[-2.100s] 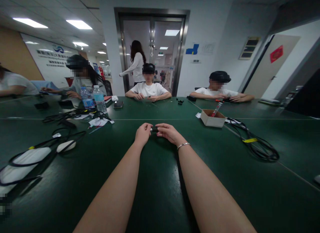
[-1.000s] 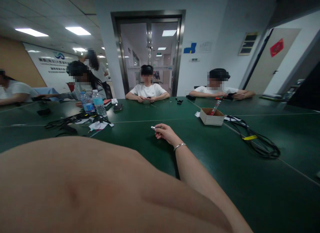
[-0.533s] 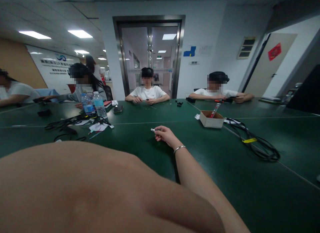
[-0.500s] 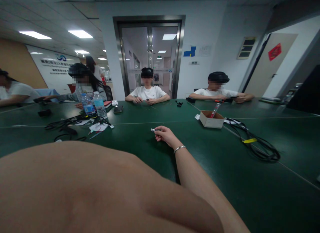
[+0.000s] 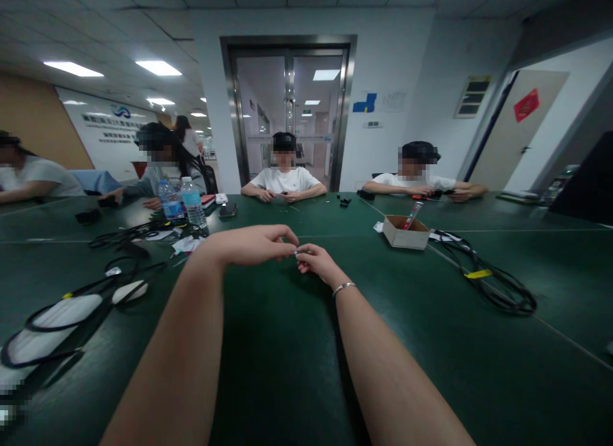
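Note:
Over the green table, my right hand (image 5: 316, 264), wearing a silver bangle (image 5: 343, 287), pinches a small silver metal object (image 5: 297, 252) between thumb and fingers. Most of that object is hidden by fingertips, so its kind does not show. My left hand (image 5: 258, 243) reaches in from the left with fingers bent, and its fingertips come together at the object's left end. The two hands meet there, just above the tabletop.
Black cables (image 5: 143, 232), paper scraps and two water bottles (image 5: 193, 203) are on the left. A white power strip (image 5: 52, 324) lies nearer. At right stand an open cardboard box (image 5: 406, 234) and a coiled black cable (image 5: 498, 286). Several people sit across the table.
My left arm, which filled the lower foreground, has swung out and forward, bringing the left hand to the silver object. My right hand has stayed nearly still, holding it.

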`<move>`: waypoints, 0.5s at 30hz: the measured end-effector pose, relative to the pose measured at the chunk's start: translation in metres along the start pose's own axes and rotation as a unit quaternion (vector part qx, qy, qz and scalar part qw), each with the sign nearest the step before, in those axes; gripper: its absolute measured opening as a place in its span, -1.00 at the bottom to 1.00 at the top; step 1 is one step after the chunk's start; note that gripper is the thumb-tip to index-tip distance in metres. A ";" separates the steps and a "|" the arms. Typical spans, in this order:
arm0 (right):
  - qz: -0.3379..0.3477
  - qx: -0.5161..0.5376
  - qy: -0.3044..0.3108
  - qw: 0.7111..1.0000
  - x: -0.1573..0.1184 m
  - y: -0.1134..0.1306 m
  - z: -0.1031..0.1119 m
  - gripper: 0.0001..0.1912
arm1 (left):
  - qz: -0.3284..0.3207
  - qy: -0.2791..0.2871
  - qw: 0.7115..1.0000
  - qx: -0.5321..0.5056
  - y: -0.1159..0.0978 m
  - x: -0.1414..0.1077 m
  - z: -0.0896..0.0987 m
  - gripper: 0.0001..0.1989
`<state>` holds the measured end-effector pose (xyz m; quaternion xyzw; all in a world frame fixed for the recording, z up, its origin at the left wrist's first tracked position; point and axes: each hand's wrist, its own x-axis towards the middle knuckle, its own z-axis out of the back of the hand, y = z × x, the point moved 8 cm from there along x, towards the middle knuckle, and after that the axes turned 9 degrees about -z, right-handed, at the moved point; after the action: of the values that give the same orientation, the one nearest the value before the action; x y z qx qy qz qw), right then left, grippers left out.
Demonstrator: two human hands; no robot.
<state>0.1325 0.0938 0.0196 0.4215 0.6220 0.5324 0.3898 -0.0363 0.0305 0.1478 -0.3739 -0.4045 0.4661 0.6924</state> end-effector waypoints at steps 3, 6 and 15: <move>-0.010 -0.013 -0.004 1.000 0.001 -0.001 0.001 -0.82 | 0.043 0.049 0.986 0.151 0.028 0.020 -0.017 -0.82; -0.008 -0.024 0.004 1.000 0.002 0.000 -0.001 -0.83 | 0.049 0.017 0.979 0.197 0.049 0.022 -0.024 -0.77; -0.009 -0.059 0.020 0.998 0.004 -0.001 -0.006 -0.87 | -0.003 -0.054 0.996 0.074 0.092 0.032 -0.070 -0.71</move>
<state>0.1260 0.0953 0.0194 0.3817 0.6010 0.5731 0.4058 0.0034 0.0768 0.0450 -0.2950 -0.4065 0.5124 0.6966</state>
